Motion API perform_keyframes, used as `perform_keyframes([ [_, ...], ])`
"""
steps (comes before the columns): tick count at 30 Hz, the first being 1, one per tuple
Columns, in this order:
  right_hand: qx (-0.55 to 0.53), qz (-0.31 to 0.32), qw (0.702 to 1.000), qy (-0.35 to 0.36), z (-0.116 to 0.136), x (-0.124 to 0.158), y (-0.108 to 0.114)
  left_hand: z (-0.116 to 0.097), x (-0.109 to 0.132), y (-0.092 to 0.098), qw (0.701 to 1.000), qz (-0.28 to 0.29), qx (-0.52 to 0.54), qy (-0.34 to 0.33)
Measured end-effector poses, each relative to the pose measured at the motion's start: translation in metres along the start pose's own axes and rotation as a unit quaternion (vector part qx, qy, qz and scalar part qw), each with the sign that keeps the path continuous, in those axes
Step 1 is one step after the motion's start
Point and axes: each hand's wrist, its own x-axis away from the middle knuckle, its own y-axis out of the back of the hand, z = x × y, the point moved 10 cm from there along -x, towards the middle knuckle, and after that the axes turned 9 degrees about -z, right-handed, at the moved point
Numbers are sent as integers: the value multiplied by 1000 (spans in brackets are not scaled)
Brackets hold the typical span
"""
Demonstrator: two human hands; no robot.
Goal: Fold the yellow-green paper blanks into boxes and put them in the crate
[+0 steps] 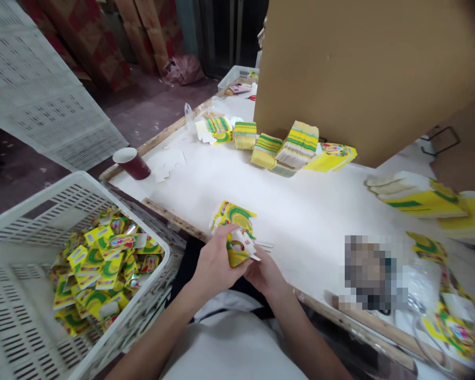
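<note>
Just above the table's front edge, my left hand is wrapped round a small yellow and green carton with a white flap at its right end. My right hand is closed at the carton's lower right side; its fingertips are partly hidden, and thin white strips stick out beside it. Right behind the carton, flat yellow and green card pieces lie on the white table. To the left, a white plastic crate holds a heap of small yellow and green packets.
A dark red paper cup leans at the table's left edge. Bundled cartons stand along the back before a large cardboard box. More cartons and a clear plastic bag lie at right, near a blurred-out patch.
</note>
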Motion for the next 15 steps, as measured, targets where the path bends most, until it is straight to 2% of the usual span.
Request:
perform_keyframes([
  [2, -11, -12, 1000, 19, 6, 3, 6, 3, -2, 0, 1000, 9, 4, 11],
  [5, 42, -34, 995, 87, 26, 8, 15, 6, -4, -5, 999, 30, 8, 31],
  [8, 61, -60, 985, 150, 41, 11, 17, -1, -6, -11, 999, 45, -5, 15],
  [12, 121, -77, 976, 166, 41, 6, 10, -8, -5, -18, 996, 79, -41, -4],
  [15, 184, -78, 962, 185, 41, 3, 7, -3, -2, -26, 991, 118, -59, 13],
])
